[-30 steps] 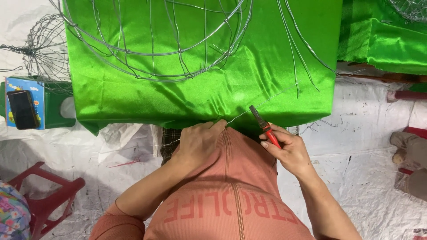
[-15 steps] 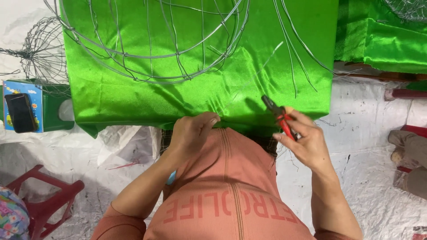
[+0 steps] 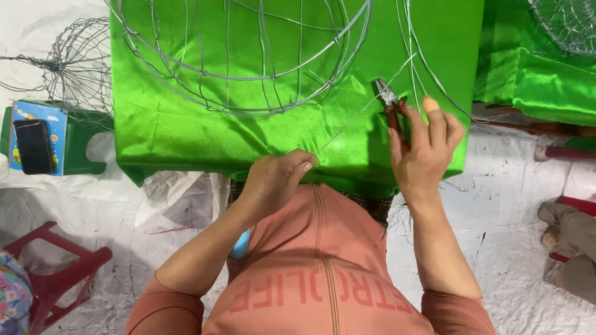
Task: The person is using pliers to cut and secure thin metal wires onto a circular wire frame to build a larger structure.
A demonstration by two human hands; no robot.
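My left hand (image 3: 278,178) pinches the near end of a thin straight wire (image 3: 360,113) at the front edge of the green cloth (image 3: 180,133). The wire runs up and to the right over the cloth. My right hand (image 3: 425,149) grips red-handled pliers (image 3: 392,108), jaws pointing up beside the wire's middle. A round wire frame (image 3: 248,56) rests on the cloth above my left hand. More loose wires (image 3: 415,49) curve down near the pliers.
A smaller wire basket (image 3: 77,59) sits at the far left above a green box (image 3: 77,152) holding a dark phone (image 3: 34,146). A red plastic stool (image 3: 56,273) stands at lower left. More green cloth (image 3: 534,74) and another wire frame (image 3: 568,22) lie at upper right.
My right hand with the pliers has risen up and to the right, away from my left hand. The left hand now holds the wire end stretched toward the pliers.
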